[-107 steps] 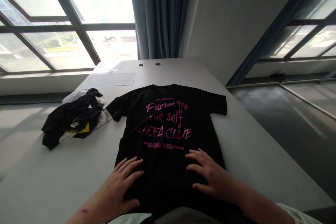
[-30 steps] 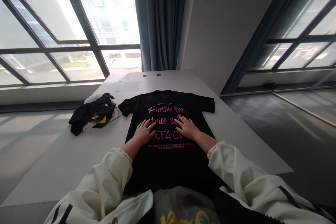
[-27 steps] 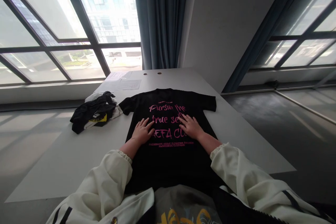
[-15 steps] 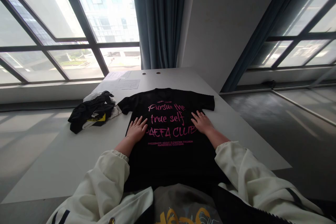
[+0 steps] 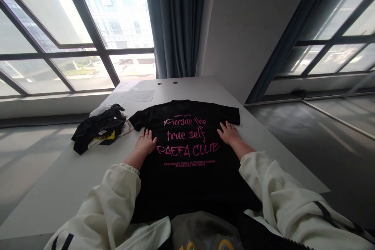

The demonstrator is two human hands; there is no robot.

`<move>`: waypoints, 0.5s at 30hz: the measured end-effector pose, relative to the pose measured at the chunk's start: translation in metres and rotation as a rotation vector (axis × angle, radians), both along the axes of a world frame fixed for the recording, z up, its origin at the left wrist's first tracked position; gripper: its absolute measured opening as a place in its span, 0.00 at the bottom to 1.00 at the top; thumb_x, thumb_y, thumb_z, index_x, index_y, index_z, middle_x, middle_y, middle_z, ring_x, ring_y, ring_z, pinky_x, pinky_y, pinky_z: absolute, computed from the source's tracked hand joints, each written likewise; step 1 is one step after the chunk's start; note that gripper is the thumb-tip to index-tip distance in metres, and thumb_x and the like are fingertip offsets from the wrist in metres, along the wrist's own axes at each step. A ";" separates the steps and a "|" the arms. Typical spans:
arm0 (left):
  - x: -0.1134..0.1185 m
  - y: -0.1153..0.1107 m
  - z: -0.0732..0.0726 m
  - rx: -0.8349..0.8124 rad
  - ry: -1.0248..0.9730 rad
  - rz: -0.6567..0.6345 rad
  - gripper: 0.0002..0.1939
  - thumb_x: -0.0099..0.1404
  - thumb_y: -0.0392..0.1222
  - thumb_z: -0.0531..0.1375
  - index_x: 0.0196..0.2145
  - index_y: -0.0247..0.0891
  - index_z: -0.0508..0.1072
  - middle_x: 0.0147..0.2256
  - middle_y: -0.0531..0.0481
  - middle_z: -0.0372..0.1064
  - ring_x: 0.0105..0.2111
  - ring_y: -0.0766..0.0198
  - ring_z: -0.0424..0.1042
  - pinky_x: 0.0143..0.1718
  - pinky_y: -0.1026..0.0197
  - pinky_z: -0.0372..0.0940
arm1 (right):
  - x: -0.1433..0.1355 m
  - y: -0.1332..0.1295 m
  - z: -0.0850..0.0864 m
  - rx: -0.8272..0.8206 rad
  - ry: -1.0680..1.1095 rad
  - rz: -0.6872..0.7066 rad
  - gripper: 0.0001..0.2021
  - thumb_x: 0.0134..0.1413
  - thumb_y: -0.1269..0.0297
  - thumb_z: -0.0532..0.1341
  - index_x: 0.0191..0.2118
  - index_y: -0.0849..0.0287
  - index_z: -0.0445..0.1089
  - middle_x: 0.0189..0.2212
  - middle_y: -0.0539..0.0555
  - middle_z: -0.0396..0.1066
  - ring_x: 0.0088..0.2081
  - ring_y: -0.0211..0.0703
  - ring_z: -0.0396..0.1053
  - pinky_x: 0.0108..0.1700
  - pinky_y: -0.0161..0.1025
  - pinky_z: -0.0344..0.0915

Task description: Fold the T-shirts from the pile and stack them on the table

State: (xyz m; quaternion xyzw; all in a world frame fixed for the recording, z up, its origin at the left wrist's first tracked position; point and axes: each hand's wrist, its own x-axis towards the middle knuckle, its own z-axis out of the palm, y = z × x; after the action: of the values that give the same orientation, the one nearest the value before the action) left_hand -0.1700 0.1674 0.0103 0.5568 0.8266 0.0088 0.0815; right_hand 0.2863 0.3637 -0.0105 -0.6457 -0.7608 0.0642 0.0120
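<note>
Your left hand and right hand, fingers apart and clamped on nothing, rest at the sides of the black shirt spread toward the tabletop's near edge, where uneven outward pressure could wrinkle it.

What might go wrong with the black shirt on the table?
Two things, maybe. The left hand and right hand are by the sides of the black shirt, so an uneven push might wrinkle or twist it. The crumpled clothes lie close to one sleeve, so they might get in its way.
</note>
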 end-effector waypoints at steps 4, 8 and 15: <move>-0.006 0.018 0.002 -0.003 0.032 0.074 0.41 0.76 0.60 0.44 0.76 0.29 0.52 0.76 0.33 0.39 0.76 0.41 0.44 0.72 0.41 0.47 | -0.006 0.018 0.002 0.020 0.013 -0.072 0.36 0.72 0.41 0.44 0.77 0.52 0.51 0.77 0.66 0.43 0.75 0.68 0.45 0.73 0.61 0.46; -0.010 0.043 0.006 -0.001 0.040 0.130 0.41 0.75 0.62 0.45 0.76 0.34 0.54 0.75 0.28 0.46 0.74 0.37 0.50 0.70 0.37 0.51 | -0.016 0.033 0.009 0.045 0.021 -0.104 0.34 0.73 0.44 0.46 0.76 0.55 0.54 0.74 0.68 0.49 0.74 0.68 0.50 0.71 0.60 0.49; -0.012 0.072 0.008 0.080 0.070 0.136 0.35 0.75 0.56 0.47 0.73 0.38 0.62 0.72 0.31 0.54 0.69 0.37 0.60 0.65 0.37 0.58 | -0.021 0.057 0.018 0.158 0.042 -0.039 0.19 0.74 0.59 0.49 0.57 0.59 0.72 0.53 0.66 0.73 0.53 0.59 0.72 0.55 0.54 0.66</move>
State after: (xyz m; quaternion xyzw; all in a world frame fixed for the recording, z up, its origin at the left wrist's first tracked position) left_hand -0.1821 0.2396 0.0181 0.5021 0.8639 0.0279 0.0293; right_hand 0.2657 0.4208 0.0074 -0.6558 -0.7504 0.0175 0.0802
